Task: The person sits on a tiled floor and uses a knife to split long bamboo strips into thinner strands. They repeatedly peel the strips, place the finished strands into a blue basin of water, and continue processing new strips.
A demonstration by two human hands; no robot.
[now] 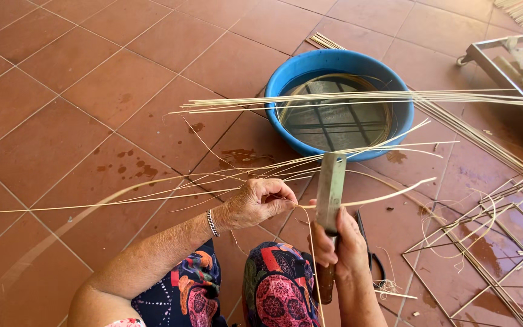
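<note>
My right hand (341, 242) grips the wooden handle of a broad knife (330, 189), its flat blade pointing up and away from me. My left hand (260, 202) pinches a thin pale bamboo strip (388, 195) right against the blade. The strip runs out to the right past the knife. A fan of several long thin strips (152, 184) spreads from my left hand across the tiles to the left and right. A bracelet circles my left wrist. My knees in patterned fabric (279, 284) show below the hands.
A blue basin (279, 79) of water with coiled strips inside stands ahead, a bundle of long strips (310, 100) lying across its rim. Thin stick frames (485, 254) lie on wet tiles at right. A metal frame (503, 66) stands at the far right. Dark scissors (373, 263) lie by my right arm.
</note>
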